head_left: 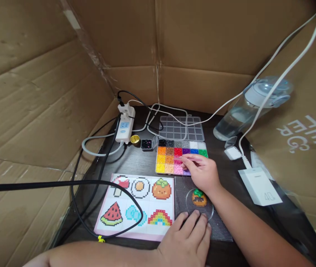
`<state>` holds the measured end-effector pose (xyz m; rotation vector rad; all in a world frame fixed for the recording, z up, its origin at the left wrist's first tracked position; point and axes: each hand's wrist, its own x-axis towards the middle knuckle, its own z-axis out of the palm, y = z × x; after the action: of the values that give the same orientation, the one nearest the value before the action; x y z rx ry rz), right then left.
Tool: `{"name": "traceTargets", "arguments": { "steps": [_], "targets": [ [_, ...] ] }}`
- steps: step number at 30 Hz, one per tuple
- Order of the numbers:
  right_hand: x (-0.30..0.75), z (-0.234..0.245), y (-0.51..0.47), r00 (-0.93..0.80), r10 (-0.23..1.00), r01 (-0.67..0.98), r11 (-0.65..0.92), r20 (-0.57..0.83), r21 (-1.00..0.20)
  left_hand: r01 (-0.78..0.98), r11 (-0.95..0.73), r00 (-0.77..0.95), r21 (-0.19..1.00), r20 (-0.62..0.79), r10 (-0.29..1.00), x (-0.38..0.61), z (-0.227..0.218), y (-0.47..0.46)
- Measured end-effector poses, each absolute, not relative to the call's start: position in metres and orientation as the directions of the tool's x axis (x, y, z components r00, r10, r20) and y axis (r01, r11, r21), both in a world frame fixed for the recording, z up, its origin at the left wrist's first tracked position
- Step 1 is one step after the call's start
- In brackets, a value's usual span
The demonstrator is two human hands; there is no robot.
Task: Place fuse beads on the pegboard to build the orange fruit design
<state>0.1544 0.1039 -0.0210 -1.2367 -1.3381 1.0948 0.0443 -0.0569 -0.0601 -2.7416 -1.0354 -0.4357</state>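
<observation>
My right hand [202, 171] rests over the lower right of a bead box [181, 157] with many coloured compartments, fingers pinched on thin tweezers [180, 158] whose tip points at the pink beads. My left hand [188, 234] lies flat, fingers spread, on the near edge of a clear pegboard [221, 229]. On the pegboard sits a small orange bead figure with a green top [199, 197]. A pattern sheet [137, 204] with mushroom, egg, orange, watermelon and rainbow pictures lies left of the pegboard.
Cardboard walls surround the dark table. A white power strip [124, 125], black and white cables, a gold cap [134, 139], a small black bead tray [146, 144], the box's clear lid [181, 128], a water bottle [247, 109] and a white charger [259, 185] are around.
</observation>
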Motion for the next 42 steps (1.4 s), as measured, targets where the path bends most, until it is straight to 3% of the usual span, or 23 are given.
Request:
{"name": "traceTargets", "arguments": {
  "steps": [42],
  "targets": [
    [0.1527, -0.0203, 0.1039, -0.037, 0.999, 0.096, -0.023, -0.027, -0.995, 0.653, -0.757, 0.734, 0.009, 0.238, 0.636, 0.0452, -0.0549, -0.0585]
  ]
}}
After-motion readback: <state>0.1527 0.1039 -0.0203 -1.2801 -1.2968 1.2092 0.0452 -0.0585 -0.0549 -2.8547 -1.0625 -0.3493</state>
